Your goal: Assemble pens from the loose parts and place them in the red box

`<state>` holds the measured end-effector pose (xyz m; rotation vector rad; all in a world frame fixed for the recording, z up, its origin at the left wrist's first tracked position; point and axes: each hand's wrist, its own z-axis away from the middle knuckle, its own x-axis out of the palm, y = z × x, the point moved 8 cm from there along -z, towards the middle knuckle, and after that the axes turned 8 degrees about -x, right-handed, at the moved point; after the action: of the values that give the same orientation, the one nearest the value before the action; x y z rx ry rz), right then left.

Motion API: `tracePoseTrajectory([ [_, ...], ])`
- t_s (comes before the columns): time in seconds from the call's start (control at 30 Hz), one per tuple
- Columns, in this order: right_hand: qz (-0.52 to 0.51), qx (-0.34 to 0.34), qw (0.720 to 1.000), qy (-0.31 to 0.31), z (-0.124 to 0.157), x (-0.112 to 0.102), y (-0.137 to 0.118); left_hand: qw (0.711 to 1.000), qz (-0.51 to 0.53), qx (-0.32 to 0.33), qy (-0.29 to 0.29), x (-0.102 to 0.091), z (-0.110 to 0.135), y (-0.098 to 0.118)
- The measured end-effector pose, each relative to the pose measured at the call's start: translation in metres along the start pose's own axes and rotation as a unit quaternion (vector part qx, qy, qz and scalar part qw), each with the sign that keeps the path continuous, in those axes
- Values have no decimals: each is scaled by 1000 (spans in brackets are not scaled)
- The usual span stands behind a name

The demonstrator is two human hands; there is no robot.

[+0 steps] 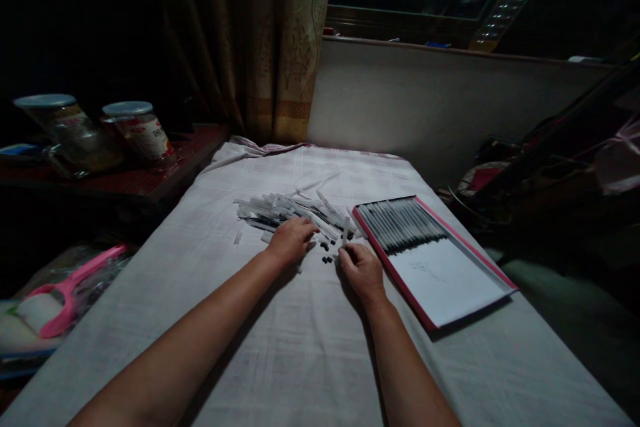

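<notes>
My right hand point(362, 271) is closed, thumb and fingers pinching a whitish translucent pen barrel point(345, 231) that stands nearly upright. My left hand point(291, 240) rests at the near edge of a pile of loose pen barrels point(280, 205), its fingers curled together; whatever they may hold is hidden. Between the two hands lie several small black caps point(327, 259) on the cloth. Right of my right hand, a shallow box with red sides point(400, 287) holds a row of pens point(400, 221) with dark ends, laid side by side across its far half.
A pale checked cloth point(300, 360) covers the table. On a dark red side table point(187, 153) at left stand a lidded jar point(143, 133) and a jug point(83, 140). Below it is a pink-handled object point(75, 287). A curtain point(280, 47) and a windowsill bottle point(505, 13) are behind.
</notes>
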<state>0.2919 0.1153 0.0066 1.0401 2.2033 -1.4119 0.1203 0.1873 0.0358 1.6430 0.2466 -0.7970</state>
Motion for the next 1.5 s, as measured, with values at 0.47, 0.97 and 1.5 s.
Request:
tracePoseTrajectory([
  [0.47,-23,24,999,20,-2,-2,7,941,-309,120,-66,34,-47,13],
  [0.97,-46,28,997,47,0,1,16,983,-115,137,46,0,-30,26],
  [1.5,28,-187,980,-62,9,14,-35,864,408,-113,271,-65,30,-53],
])
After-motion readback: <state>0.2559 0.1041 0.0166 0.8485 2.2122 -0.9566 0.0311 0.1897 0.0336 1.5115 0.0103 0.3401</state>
